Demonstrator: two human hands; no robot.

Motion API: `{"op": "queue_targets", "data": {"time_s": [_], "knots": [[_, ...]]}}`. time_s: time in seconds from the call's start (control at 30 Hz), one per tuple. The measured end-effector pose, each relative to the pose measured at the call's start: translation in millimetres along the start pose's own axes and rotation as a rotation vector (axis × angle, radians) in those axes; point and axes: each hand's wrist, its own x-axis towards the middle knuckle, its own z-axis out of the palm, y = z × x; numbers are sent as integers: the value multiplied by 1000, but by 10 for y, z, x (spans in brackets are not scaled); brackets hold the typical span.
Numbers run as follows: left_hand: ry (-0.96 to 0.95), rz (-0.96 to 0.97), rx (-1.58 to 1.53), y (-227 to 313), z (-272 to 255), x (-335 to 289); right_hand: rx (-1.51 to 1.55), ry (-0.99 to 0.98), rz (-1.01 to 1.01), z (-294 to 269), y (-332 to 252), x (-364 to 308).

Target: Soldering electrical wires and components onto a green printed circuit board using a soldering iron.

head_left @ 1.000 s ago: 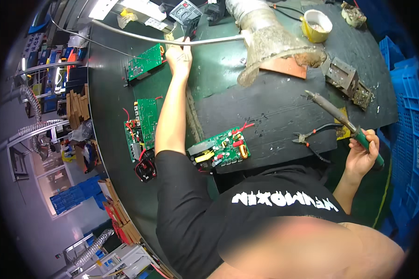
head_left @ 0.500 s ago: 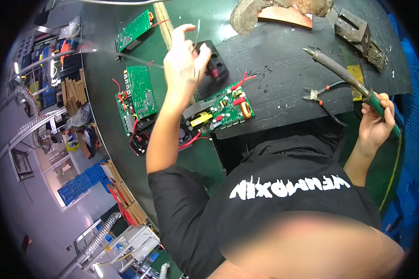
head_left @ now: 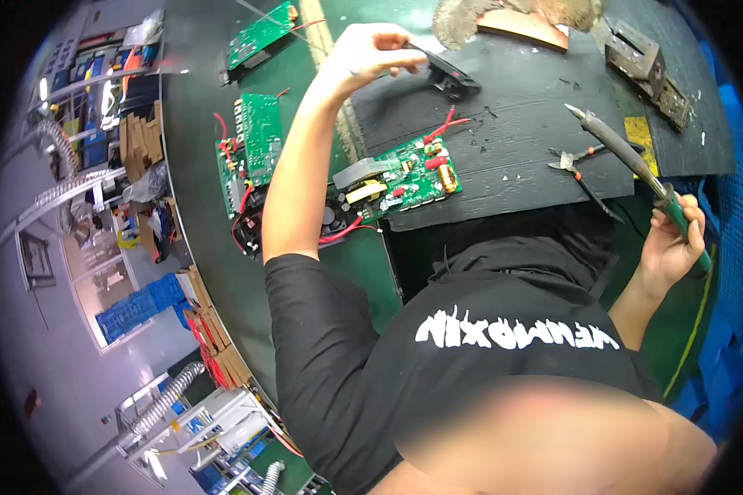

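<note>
My left hand (head_left: 377, 59) pinches the edge of a black plastic panel (head_left: 447, 78), which is tilted up over the dark board. In my right hand (head_left: 674, 243) is a soldering iron with a green handle (head_left: 627, 153), its tip pointing up and to the left. Below my left hand lies a green circuit board (head_left: 413, 175) with a copper coil, a yellow transformer and red wires. It joins a black housing with a fan (head_left: 332, 219), partly covered by my left forearm. Side cutters (head_left: 582, 161) rest with jaws apart between the circuit board and my right hand.
More circuit boards (head_left: 262, 136) stand at the left, another board (head_left: 260, 37) farther back. The dark work board (head_left: 520, 124) carries small scraps. A metal bracket stand (head_left: 636, 62) and a copper-coloured block (head_left: 524, 30) sit at the far side. Blue crates (head_left: 739, 239) line the right.
My left hand has moved right and away from me, and the black panel has gone from lying flatter to tilted up in its fingers. The soldering iron stays in my right hand.
</note>
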Motion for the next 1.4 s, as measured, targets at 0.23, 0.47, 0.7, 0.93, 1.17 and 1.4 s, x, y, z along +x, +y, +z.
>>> {"op": "queue_targets", "data": {"time_s": [0.23,0.47,0.7,0.93,1.17,1.4], "knots": [[35,-196,-57,193,-16,175,-50,-24,45,87,59,157],[6,12,-45,278,-69,45,30,-44,84,99,255,340],[-12,-127,-144,211,-15,71,-5,-82,122,-202,160,458],[55,-50,82,310,-57,-138,81,-132,178,-87,243,494],[607,242,18,123,329,-640,-2,-94,147,206,216,300],[455,733,781,56,586,-710,-45,-184,169,442,321,344]]}}
